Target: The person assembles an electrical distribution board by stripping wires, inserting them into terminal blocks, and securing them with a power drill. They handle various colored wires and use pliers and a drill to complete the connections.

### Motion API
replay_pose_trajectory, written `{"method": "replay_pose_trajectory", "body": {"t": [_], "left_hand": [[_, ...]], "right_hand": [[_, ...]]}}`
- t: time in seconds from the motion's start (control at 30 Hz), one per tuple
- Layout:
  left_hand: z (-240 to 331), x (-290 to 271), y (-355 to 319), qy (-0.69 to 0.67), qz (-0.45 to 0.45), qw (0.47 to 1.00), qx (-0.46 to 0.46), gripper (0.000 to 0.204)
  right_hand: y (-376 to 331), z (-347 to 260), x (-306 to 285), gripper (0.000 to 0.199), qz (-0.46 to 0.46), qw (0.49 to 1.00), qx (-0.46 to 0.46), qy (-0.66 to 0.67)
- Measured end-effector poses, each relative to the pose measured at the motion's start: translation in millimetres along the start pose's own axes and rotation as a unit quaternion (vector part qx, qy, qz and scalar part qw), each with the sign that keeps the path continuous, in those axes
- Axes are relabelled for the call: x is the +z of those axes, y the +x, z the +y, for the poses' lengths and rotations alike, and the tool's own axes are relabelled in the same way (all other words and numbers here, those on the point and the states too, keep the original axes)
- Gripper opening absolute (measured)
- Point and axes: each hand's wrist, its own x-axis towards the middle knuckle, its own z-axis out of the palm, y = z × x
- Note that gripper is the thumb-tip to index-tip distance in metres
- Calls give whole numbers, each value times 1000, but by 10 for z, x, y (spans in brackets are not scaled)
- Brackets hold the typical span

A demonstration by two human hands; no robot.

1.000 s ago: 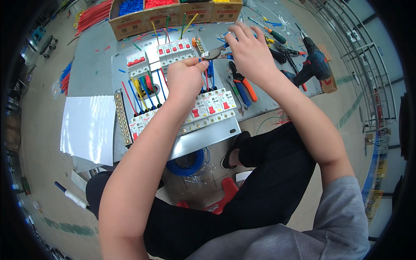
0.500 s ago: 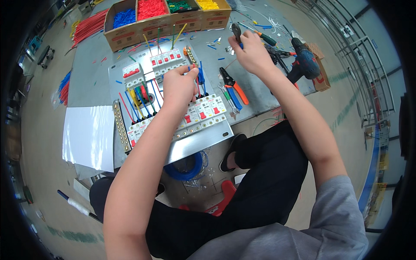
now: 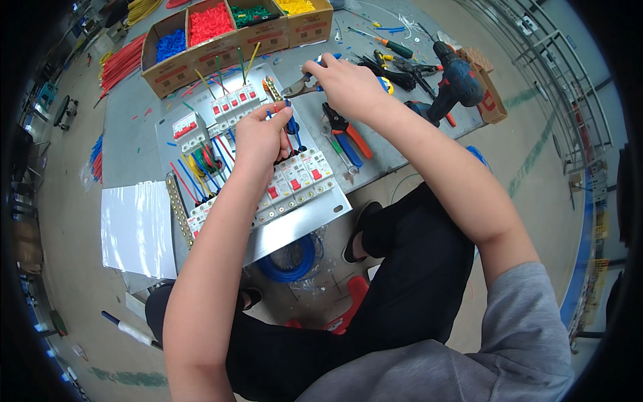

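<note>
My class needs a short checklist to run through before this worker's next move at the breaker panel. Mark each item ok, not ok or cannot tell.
1. Pliers in the right hand: ok, gripped.
2. Blue wire steadied by the left hand: ok, pinched at the fingertips.
3. Pliers' jaws well clear of the left fingertips: not ok, they sit close together.
4. Wire firmly seated at its lower end: cannot tell from this view.
5. Tool with orange and blue handles out of the hands' way: ok, lying on the table beside the panel.
6. Table free of offcuts: not ok, coloured bits are scattered.
</note>
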Motion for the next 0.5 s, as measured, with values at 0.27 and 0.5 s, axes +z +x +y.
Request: {"method": "replay_pose_trajectory", "body": {"t": [0.27, 0.5], "left_hand": [[-12, 163, -3, 8, 77, 997, 17, 16], [-26, 118, 10, -32, 71, 997, 29, 18]], "right_hand": [[1, 51, -19, 48, -30, 1000, 7, -2], [47, -8, 24, 65, -80, 997, 18, -15]]}}
